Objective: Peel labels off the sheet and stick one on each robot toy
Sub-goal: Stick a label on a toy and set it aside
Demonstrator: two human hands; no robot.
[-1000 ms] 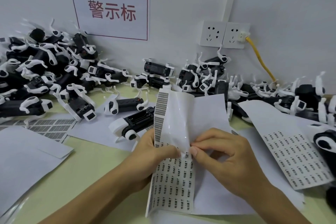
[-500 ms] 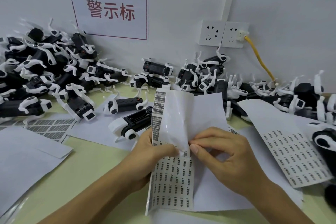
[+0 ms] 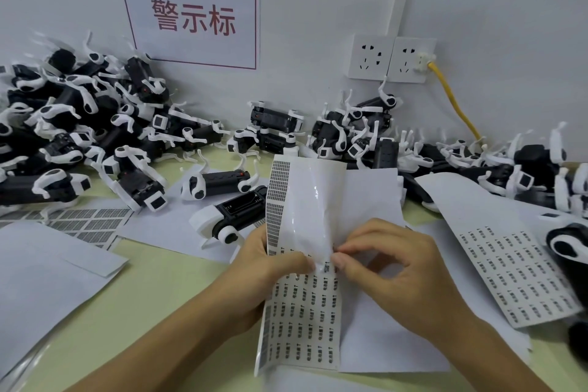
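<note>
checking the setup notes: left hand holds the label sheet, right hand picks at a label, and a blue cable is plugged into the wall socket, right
Not quite: the cable plugged into the wall socket is yellow, not blue, as the head view shows. The rest stands: the left hand holds the label sheet and the right hand picks at a label.

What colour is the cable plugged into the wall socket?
Yellow: the cable shows best in the head view.

The wall sign (image 3: 191, 14) reads "警示标" in red; the label sheet's (image 3: 302, 312) print is illegible.
</note>
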